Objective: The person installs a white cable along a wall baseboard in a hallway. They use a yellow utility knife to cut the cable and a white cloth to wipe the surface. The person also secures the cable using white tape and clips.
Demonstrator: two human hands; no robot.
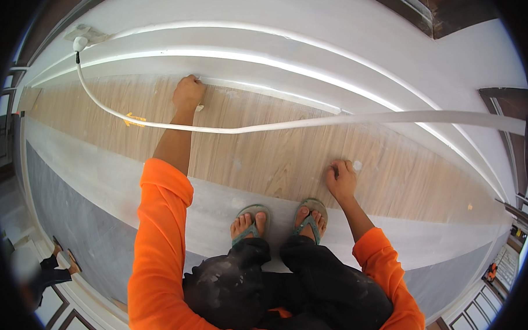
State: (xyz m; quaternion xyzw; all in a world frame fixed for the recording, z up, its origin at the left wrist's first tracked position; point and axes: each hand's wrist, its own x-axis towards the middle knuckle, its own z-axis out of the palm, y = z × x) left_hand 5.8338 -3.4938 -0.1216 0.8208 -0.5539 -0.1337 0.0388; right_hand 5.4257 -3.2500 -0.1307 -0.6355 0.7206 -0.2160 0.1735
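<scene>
My left hand (189,93) is closed at the far edge of the wood-look floor (263,147), against the foot of the white wall. A small pale bit (200,108) shows beside its wrist; what its fingers hold is hidden. From that hand a thin white strip (273,93) runs to the right along the joint of wall and floor. Lower and to the right, my right hand (341,180) hovers or rests over the boards with its fingers curled; whether they hold anything cannot be made out. A whitish round spot (357,165) lies beside it.
A white cable (239,130) crosses the view from a plug (80,43) on the wall. An orange arrow mark (135,119) is on the floor. My sandalled feet (251,220) stand on a pale band before grey flooring (79,200). Another person's feet (69,262) show at left.
</scene>
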